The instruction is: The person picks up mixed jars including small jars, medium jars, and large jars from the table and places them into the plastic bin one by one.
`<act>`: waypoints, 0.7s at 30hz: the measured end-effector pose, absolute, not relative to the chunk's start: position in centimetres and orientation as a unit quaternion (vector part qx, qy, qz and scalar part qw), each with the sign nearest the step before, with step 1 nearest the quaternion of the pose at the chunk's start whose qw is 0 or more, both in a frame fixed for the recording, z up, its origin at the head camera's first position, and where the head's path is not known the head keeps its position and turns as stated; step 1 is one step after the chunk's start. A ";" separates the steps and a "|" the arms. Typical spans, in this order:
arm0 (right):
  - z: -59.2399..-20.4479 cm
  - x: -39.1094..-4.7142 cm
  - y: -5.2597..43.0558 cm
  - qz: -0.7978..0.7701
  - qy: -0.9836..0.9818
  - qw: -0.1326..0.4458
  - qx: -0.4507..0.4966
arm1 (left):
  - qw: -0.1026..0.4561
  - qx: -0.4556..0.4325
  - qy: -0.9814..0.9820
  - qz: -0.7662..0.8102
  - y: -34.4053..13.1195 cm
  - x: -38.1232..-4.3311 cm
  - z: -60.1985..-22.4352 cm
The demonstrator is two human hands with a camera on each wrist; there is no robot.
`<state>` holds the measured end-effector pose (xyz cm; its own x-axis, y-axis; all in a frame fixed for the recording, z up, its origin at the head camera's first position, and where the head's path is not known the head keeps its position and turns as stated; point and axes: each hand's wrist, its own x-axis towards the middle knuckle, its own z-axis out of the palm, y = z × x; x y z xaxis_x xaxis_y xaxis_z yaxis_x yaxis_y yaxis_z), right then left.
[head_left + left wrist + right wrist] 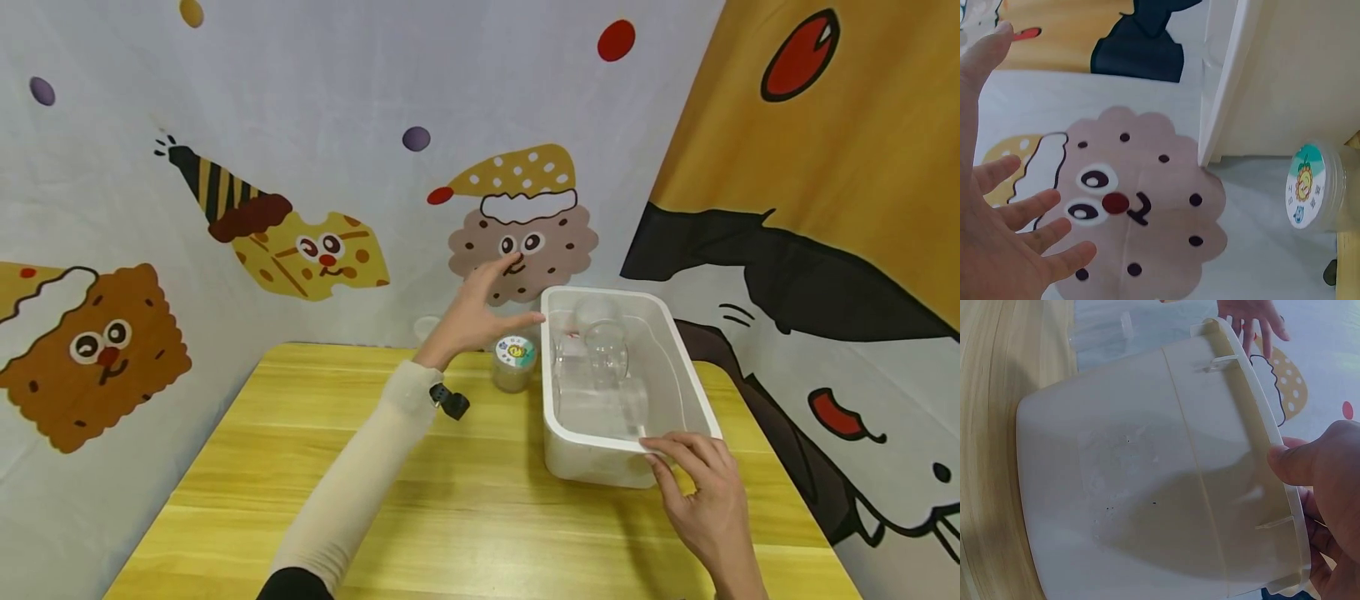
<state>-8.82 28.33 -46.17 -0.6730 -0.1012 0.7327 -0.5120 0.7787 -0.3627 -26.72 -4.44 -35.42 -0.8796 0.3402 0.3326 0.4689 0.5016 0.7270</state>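
Observation:
A white plastic tub [600, 460] stands on the right part of the table. My right hand [705, 496] pinches the rim at its near right corner, thumb outside and fingers over the edge, as the right wrist view also shows. Several clear containers [606, 354] lie inside the tub. My left hand [476, 312] is raised beside the tub's far left corner, with fingers spread and nothing held; the left wrist view shows its fingers [1035, 209] apart. Below it, a clear jar [512, 375] with a flower label on its lid [1305, 186] stands on the table, left of the tub.
The wooden table [480, 517] backs onto a cloth wall [337, 100] printed with cartoon figures. Another clear round item [426, 327] shows behind my left wrist at the table's back edge. A small black clip [452, 403] hangs at my left sleeve cuff.

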 end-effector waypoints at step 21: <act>-46.0 -8.8 28.4 0.280 -0.879 0.350 0.165 | 0.126 -0.151 -0.852 -0.486 -8.0 -26.9 -38.3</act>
<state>-8.80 28.40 -46.04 -0.7006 -0.0933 0.7074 -0.4855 0.7889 -0.3767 -26.85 -8.00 -38.25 -0.9224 0.1356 0.3616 0.3803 0.4820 0.7893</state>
